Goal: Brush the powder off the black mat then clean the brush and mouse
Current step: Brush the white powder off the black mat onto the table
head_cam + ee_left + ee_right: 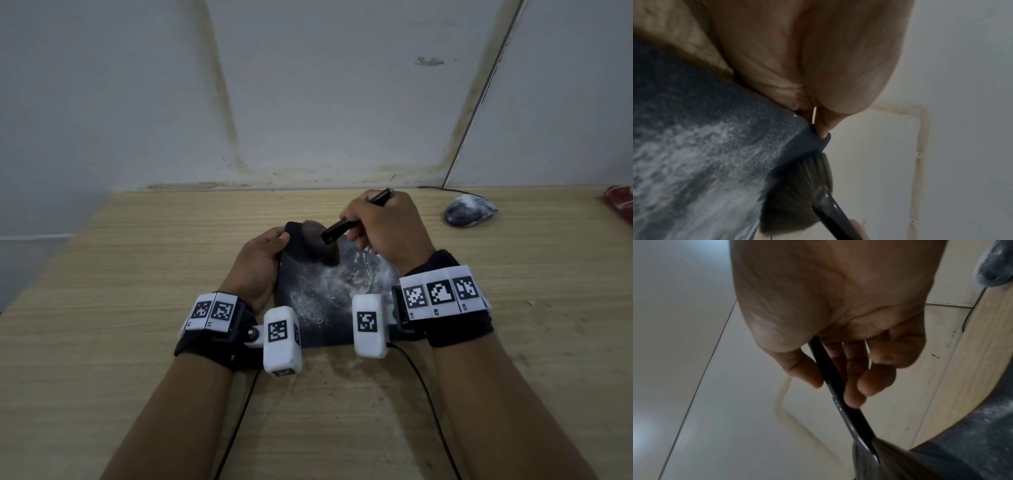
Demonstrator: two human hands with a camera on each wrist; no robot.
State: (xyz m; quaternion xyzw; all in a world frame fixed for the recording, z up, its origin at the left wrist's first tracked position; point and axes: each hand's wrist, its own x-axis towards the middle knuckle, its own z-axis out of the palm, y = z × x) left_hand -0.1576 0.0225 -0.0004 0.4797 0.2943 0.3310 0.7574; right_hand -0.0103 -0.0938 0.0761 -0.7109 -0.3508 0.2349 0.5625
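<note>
A black mat point(329, 298) dusted with white powder lies on the wooden table between my wrists. My left hand point(263, 253) grips its far left corner and curls that corner up off the table; in the left wrist view the mat point(701, 146) bends at my fingertips point(823, 129). My right hand point(380, 222) holds the black handle of a soft brush point(325, 246), whose bristles press on the mat's far end. The right wrist view shows the brush handle point(838, 394) pinched between thumb and fingers. A powder-dusted mouse point(470, 209) sits at the far right.
The mouse's cable point(442, 188) runs along the wall at the table's back edge. A red object point(620, 204) lies at the far right edge. Wrist camera cables point(424, 397) trail toward me across the table. Some powder point(342, 366) lies on the wood near the mat's front edge.
</note>
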